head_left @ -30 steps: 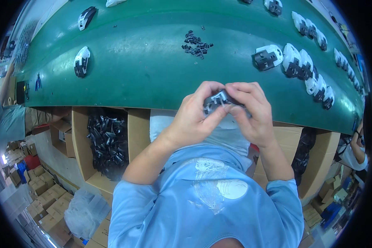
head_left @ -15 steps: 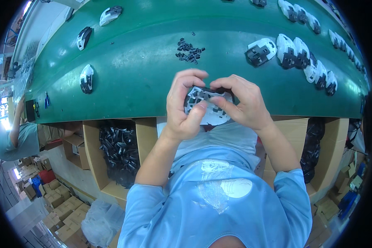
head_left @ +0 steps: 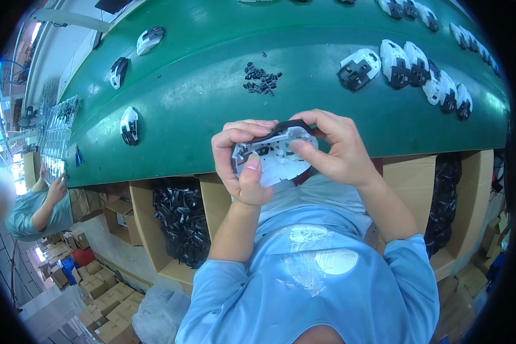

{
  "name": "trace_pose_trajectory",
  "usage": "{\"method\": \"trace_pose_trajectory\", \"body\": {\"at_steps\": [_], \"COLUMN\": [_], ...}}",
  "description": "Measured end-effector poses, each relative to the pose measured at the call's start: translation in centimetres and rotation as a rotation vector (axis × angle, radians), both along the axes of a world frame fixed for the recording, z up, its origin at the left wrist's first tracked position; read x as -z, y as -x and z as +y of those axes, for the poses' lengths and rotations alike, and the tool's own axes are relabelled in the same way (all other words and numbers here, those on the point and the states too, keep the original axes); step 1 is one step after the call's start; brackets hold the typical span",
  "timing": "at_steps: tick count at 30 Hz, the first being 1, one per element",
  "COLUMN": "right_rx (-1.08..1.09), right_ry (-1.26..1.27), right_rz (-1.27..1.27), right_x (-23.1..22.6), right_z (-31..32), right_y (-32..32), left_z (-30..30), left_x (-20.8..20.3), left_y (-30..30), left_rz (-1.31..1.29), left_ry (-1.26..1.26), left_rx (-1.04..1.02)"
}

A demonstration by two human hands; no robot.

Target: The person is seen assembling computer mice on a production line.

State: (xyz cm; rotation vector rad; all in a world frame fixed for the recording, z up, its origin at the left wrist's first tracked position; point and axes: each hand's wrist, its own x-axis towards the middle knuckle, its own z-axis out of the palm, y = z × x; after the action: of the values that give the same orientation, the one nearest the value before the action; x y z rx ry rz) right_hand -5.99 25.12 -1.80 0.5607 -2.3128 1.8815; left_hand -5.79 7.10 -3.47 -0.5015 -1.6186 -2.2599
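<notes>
Both hands hold a computer mouse shell [head_left: 282,167] over the table's near edge, its hollow white inside turned up and a black strip along its far rim. My left hand [head_left: 239,163] is closed round the left end, with the thumb on the inner side and the fingers over the far rim. The right end is gripped by my right hand [head_left: 339,150], its thumb pressing into the inside and its fingers behind the black edge. A loose heap of small black plastic pieces [head_left: 261,80] lies on the green table beyond the hands.
Several white-and-black mouse shells [head_left: 394,64] stand in rows at the right. Three more shells [head_left: 129,126] are spread at the left, near a blue tool [head_left: 78,156]. Cardboard boxes [head_left: 146,223] of black parts sit under the edge. Another person [head_left: 43,209] works at far left.
The shell has come slightly left, and its hollow side now shows more. My left hand has shifted left and lower on it; my right thumb still presses inside. The view has tilted a little.
</notes>
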Motion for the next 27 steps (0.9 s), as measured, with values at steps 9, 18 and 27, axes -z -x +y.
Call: {"method": "trace_pose_trajectory", "body": {"at_steps": [9,18,27], "right_rx": [0.117,0.067,0.233], "right_ry": [0.15,-0.051,0.142], "right_rz": [-0.021,-0.025,-0.071], "right_x": [1.0,0.8,2.4], "right_z": [-2.3,-2.1,-3.4], "right_y": [-0.8,0.8,-0.1], "left_z": [-1.7,-4.1,-2.8], "left_x": [0.3,-1.4,-1.0], "left_y": [0.5,1.7,1.4], "left_rz": [0.011,-0.003,-0.076], "left_ry": [0.032,0.902,0.795], "left_rx": [0.079,0.037,-0.037]}}
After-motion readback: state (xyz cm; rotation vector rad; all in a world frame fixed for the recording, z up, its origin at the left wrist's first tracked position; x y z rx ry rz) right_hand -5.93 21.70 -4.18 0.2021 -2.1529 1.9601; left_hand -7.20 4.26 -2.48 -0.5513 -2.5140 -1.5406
